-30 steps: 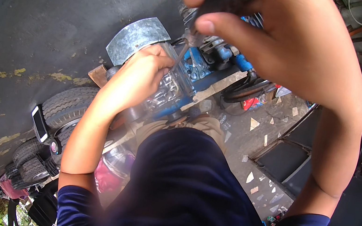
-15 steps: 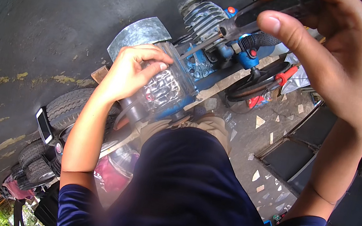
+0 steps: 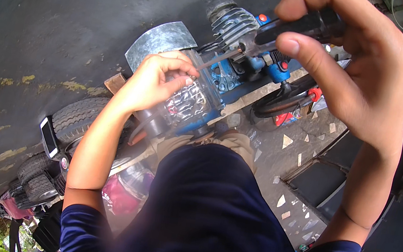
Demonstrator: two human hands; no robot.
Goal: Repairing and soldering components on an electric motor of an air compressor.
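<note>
My right hand point(image 3: 374, 82) grips the black handle of a screwdriver point(image 3: 301, 30) between thumb and fingers, up at the top right. Its thin shaft slants down and left, with the tip close to the fingertips of my left hand. My left hand point(image 3: 156, 77) rests at a clear plastic box-like part point(image 3: 210, 85), thumb and forefinger pinched together. Something tiny shows at that pinch, too small to name. Under the clear plastic is a shiny silver sheet point(image 3: 186, 103) with a quilted pattern. Beyond it sits blue machinery with a finned metal cylinder point(image 3: 234, 25).
A curved grey metal sheet point(image 3: 159, 40) stands behind my left hand. Tyres point(image 3: 79, 116) and a phone point(image 3: 49, 137) are at the left. Black hose loops point(image 3: 283, 104) lie right of the machine. Pale scraps dot the floor by dark chairs point(image 3: 320, 177). A pink bag point(image 3: 121, 195) is below.
My right hand has come down and slightly left with the screwdriver. My left hand has shifted a little to the right in the picture, as has the machine, and keeps its pinch.
</note>
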